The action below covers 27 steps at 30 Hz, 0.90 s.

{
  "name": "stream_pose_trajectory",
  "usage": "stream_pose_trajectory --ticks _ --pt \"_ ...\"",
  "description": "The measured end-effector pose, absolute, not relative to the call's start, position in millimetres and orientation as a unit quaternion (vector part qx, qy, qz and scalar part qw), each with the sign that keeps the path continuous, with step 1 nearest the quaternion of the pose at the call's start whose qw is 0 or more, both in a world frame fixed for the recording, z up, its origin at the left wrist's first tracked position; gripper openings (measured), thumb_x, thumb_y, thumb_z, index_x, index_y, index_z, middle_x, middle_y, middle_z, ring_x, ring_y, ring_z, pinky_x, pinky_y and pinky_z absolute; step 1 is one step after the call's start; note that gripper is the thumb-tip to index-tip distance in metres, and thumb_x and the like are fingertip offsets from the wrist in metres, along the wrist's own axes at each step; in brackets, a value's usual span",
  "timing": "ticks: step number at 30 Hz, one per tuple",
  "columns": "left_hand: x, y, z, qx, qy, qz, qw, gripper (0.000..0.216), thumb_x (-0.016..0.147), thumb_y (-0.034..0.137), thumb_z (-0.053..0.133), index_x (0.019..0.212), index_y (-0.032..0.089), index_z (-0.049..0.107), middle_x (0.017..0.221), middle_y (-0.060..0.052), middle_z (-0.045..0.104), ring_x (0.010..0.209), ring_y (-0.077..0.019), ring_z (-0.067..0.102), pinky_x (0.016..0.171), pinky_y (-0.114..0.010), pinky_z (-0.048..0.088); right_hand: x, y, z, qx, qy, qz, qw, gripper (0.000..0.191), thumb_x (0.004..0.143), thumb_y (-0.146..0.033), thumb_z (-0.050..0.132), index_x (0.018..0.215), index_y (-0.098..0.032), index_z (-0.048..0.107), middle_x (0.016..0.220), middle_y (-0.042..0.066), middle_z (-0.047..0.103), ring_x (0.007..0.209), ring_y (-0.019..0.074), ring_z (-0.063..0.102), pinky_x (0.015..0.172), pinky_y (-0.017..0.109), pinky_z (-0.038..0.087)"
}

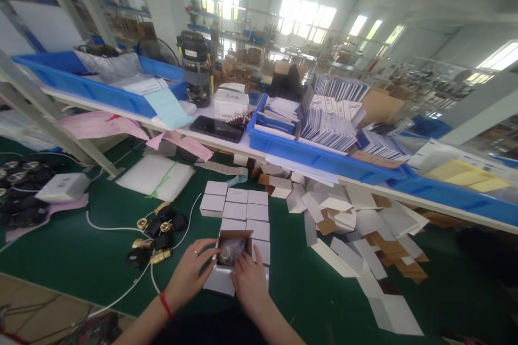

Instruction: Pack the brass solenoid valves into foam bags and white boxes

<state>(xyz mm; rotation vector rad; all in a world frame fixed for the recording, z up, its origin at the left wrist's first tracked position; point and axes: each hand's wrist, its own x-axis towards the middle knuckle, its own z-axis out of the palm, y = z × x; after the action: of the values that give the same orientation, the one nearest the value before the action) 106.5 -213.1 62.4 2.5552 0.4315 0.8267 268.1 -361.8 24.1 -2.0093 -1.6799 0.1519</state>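
Observation:
A small open cardboard box (229, 238) stands on the green table, with a plastic-wrapped part (230, 250) inside it. My left hand (188, 274) grips the box's left side, fingers curled against it; a red string is round that wrist. My right hand (249, 281) rests on the box's near right side, with fingers bent over the rim at the wrapped part. Closed white boxes (238, 209) are lined up in rows just beyond the open one.
Black and brass fittings (156, 234) lie left of my hands beside a white cable (109, 228). Flat unfolded cartons (356, 232) are heaped to the right. A raised white shelf (226, 145) carries blue bins (307, 152) of leaflets, a phone and a dark jug.

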Motion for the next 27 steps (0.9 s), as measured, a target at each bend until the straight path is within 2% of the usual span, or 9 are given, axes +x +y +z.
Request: stream_pose_trajectory --ticks 3,6,8,10,13,15,18,23,27 --pt "104 -216 49 0.908 0.183 0.289 0.240 0.020 0.096 0.026 0.055 0.111 0.023 0.068 0.119 -0.012 0.068 0.111 -0.0274 0.066 0.097 -0.043 0.058 267 -364 24 -0.739 -0.616 0.074 0.262 0.027 0.081 -0.004 0.059 0.102 -0.011 0.075 0.099 0.020 0.074 0.101 0.0387 0.068 0.114 0.076 0.027" --pt "100 -216 38 0.898 0.193 0.278 0.282 0.027 0.094 0.027 0.058 0.120 0.023 0.064 0.122 -0.012 0.069 0.114 -0.0272 0.066 0.100 -0.041 0.058 280 -374 27 -0.738 -0.531 0.114 0.401 0.029 0.088 -0.012 0.051 0.104 -0.023 0.074 0.102 0.010 0.073 0.102 0.0312 0.066 0.117 0.069 0.024" --pt "99 -216 32 0.897 0.181 0.264 0.304 0.036 0.094 0.026 0.059 0.130 0.023 0.060 0.128 -0.011 0.068 0.119 -0.0266 0.065 0.105 -0.041 0.056 298 -378 24 -0.740 -0.417 0.144 0.508 0.031 0.093 -0.023 0.049 0.114 -0.024 0.071 0.114 0.012 0.069 0.109 0.0316 0.061 0.112 0.063 0.034" --pt "99 -217 26 0.901 0.162 0.253 0.315 0.041 0.094 0.024 0.059 0.135 0.024 0.058 0.133 -0.011 0.067 0.123 -0.0262 0.064 0.107 -0.041 0.054 317 -374 16 -0.744 -0.336 0.187 0.547 0.039 0.094 -0.035 0.051 0.127 -0.021 0.065 0.124 0.017 0.063 0.104 0.0322 0.062 0.097 0.058 0.049" --pt "106 -216 19 0.914 0.128 0.242 0.301 0.040 0.093 0.020 0.059 0.133 0.025 0.061 0.134 -0.011 0.067 0.122 -0.0269 0.063 0.105 -0.043 0.055 338 -356 0 -0.713 -0.317 0.298 0.550 0.048 0.087 -0.045 0.062 0.128 -0.019 0.066 0.119 0.016 0.068 0.088 0.0273 0.067 0.082 0.050 0.058" --pt "113 -213 14 0.927 0.099 0.230 0.279 0.042 0.091 0.015 0.058 0.131 0.025 0.063 0.133 -0.011 0.067 0.119 -0.0276 0.063 0.103 -0.046 0.056 342 -340 -7 -0.688 -0.329 0.338 0.551 0.049 0.079 -0.044 0.071 0.122 -0.020 0.070 0.117 0.012 0.071 0.096 0.0286 0.068 0.090 0.052 0.056" --pt "121 -207 6 0.937 0.063 0.230 0.256 0.043 0.091 0.008 0.054 0.130 0.022 0.064 0.128 -0.012 0.069 0.113 -0.0270 0.062 0.097 -0.047 0.058 334 -324 -10 -0.669 -0.365 0.321 0.562 0.056 0.070 -0.028 0.074 0.125 -0.022 0.069 0.127 0.010 0.069 0.119 0.0312 0.062 0.108 0.056 0.045" --pt "128 -208 1 0.941 0.065 0.208 0.261 0.037 0.096 0.009 0.048 0.126 0.020 0.066 0.119 -0.013 0.070 0.103 -0.0271 0.058 0.088 -0.044 0.060 312 -339 3 -0.643 -0.454 0.247 0.565 0.043 0.078 -0.016 0.058 0.115 -0.028 0.075 0.130 0.007 0.069 0.129 0.0302 0.057 0.116 0.057 0.037" --pt "125 -210 16 0.934 0.047 0.197 0.294 0.031 0.094 0.007 0.045 0.098 0.020 0.073 0.102 -0.012 0.072 0.103 -0.0274 0.059 0.091 -0.044 0.058 305 -372 14 -0.681 -0.536 0.208 0.453 0.061 0.081 -0.014 0.066 0.138 -0.038 0.061 0.147 0.005 0.057 0.145 0.0358 0.038 0.118 0.066 0.029"
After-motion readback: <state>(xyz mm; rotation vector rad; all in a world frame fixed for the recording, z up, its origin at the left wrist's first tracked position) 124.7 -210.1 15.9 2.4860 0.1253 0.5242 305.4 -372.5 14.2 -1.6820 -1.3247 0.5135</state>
